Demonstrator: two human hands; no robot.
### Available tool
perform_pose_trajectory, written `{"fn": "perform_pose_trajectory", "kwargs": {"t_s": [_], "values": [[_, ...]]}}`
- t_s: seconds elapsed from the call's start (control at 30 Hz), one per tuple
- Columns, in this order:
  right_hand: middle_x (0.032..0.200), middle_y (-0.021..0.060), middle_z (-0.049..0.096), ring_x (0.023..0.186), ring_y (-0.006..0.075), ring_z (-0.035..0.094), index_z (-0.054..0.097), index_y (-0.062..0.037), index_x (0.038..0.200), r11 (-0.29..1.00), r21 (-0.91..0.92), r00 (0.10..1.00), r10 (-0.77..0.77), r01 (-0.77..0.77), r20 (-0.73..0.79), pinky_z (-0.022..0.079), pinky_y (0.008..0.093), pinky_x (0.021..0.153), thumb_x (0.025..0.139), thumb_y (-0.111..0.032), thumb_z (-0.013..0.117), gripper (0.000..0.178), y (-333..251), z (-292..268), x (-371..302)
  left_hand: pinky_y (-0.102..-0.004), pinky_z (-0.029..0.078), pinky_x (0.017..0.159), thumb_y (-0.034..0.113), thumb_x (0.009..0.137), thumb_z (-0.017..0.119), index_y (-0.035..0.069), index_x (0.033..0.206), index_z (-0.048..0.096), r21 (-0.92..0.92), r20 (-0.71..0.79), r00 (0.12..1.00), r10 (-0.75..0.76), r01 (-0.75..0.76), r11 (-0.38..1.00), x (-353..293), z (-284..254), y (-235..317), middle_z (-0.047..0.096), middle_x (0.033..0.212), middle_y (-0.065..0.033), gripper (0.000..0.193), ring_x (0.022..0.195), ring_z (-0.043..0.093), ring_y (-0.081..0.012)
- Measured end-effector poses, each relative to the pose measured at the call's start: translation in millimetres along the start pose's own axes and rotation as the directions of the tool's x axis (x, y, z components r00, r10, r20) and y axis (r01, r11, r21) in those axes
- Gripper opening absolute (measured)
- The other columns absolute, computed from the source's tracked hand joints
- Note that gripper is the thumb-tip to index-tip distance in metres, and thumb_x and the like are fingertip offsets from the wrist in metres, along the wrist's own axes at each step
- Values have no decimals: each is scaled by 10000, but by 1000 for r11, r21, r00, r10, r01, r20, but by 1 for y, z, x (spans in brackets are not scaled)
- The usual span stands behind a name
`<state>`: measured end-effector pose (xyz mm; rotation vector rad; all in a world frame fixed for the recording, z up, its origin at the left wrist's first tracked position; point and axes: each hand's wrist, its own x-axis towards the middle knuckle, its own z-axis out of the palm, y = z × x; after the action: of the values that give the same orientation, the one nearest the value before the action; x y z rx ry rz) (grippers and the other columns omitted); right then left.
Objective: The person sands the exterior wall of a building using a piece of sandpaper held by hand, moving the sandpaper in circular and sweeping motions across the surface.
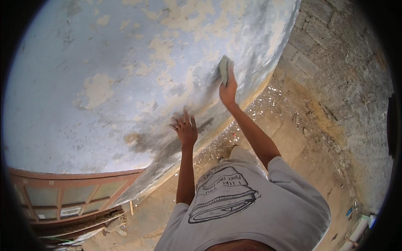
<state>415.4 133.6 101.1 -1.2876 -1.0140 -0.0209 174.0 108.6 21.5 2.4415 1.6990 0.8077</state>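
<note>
Before me stands a pale blue wall [54,96] with flaking paint, cream bare patches and dark grey smudges. My right hand [228,93] is closed round a flat greenish-grey block [224,70], perhaps a sanding block; its exact kind is unclear. The block lies close against the wall near its lower right edge, beside a dark smudge, and its outline is slightly blurred. Lower and to the left, my left hand [187,133] rests with spread fingers at the wall, holding nothing.
Pale paint flakes [274,94] litter the brown floor [289,142] along the wall's base. A rough grey block wall [312,50] rises at the right. At lower left is a brown-framed window [58,194], with wooden strips [79,232] beneath it.
</note>
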Motion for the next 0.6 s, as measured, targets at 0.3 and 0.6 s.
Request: {"fn": "perform_pose_trajectory", "kwargs": {"t_s": [0.3, 0.6], "values": [[1676, 275, 293, 1559, 410, 285, 270, -24, 1650, 1000, -2, 999, 4, -4, 35, 289, 420, 1242, 847, 217, 374, 845, 4, 0, -6, -773, 99, 1176, 414, 1121, 433, 215, 1657, 316, -7, -50, 999, 5, -6, 1000, -3, 1, 6, 319, 1587, -393, 584, 1501, 197, -622], [1666, 269, 319, 1537, 398, 335, 298, -30, 1643, 998, 24, 998, 65, -66, 25, 307, 428, 1232, 817, 221, 385, 867, 7, -1, -8, -742, 89, 1202, 412, 1122, 433, 230, 1673, 274, 24, -45, 997, 68, -67, 997, -13, 1, 4, 252, 1635, -370, 603, 1528, 189, -576]]}}
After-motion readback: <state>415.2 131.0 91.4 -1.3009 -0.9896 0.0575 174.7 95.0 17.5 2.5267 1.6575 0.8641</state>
